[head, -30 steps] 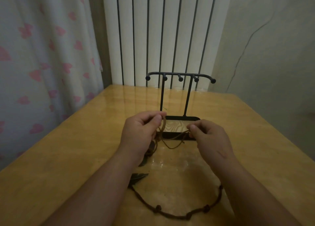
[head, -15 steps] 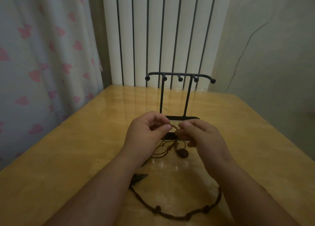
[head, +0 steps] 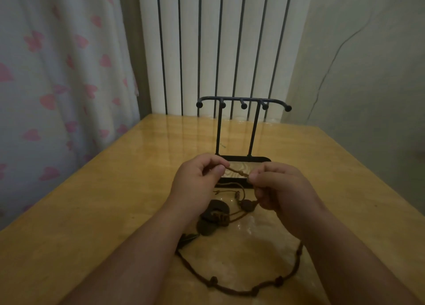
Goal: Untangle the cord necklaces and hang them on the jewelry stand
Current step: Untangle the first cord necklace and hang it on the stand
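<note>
Left hand (head: 197, 182) and right hand (head: 284, 189) pull apart a touch, each pinching the tan cord necklace (head: 239, 172), now taut between them in front of the jewelry stand (head: 243, 100); dark pendants (head: 216, 212) have dropped into view beneath, over the desk (head: 92, 212)

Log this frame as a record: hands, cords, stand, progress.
left hand: fingers pinch the tan cord
right hand: fingers pinch the same cord
tan cord: stretched straight between the hands, small knot midway; the rest trails down to the pendants
pendants: dark, heaped on the table between the wrists
dark necklace: beaded loop lying flat between the forearms
stand: upright behind the hands, all hooks bare
table: glossy wood
progress: nothing hung yet
</note>
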The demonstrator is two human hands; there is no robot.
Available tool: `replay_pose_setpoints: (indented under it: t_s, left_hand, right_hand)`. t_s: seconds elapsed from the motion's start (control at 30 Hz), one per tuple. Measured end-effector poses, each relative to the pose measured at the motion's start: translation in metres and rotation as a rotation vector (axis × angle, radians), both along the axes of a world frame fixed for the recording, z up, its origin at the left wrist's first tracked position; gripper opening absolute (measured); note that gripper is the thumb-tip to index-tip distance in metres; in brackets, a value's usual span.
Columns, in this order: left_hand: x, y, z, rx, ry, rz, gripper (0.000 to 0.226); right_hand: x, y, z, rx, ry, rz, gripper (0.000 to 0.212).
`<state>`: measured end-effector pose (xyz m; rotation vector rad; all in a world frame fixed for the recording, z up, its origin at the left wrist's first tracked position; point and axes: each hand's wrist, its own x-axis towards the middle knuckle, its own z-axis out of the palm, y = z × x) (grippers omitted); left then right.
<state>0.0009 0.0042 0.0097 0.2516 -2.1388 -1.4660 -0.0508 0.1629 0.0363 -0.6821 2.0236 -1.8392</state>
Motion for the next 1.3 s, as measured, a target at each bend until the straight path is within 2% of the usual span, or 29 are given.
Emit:
replay_pose_setpoints:
  t_s: [0.07,0.17,0.33,0.67,0.93,1.3]
  left_hand:
    - [-0.0001,0.0003,-0.0003,-0.008,0.011,-0.009,0.022]
    - [-0.0006,-0.0010,-0.0015,-0.013,0.031,-0.019,0.023]
    - [-0.0008,-0.0021,-0.0027,-0.016,0.061,-0.024,0.020]
    - [-0.0009,-0.0019,-0.0027,-0.034,0.070,0.005,0.015]
    - [-0.0006,-0.0025,-0.0021,0.025,0.093,0.013,0.023]
    - [-0.0003,-0.0043,-0.0047,0.070,0.161,0.006,0.022]
  right_hand:
    - [0.0017,0.0005,0.0011,0.038,-0.052,0.057,0.025]
    - [0.0013,0.0006,0.0006,0.067,-0.116,0.018,0.029]
    - [-0.0018,-0.0011,-0.0047,0.132,-0.072,0.013,0.027]
    - [-0.0034,-0.0014,-0.0068,0.076,-0.028,0.049,0.018]
    - [-0.0010,-0.0025,-0.0080,0.079,0.054,0.004,0.010]
    - [0.0016,-0.0050,-0.0068,0.136,0.129,-0.026,0.015]
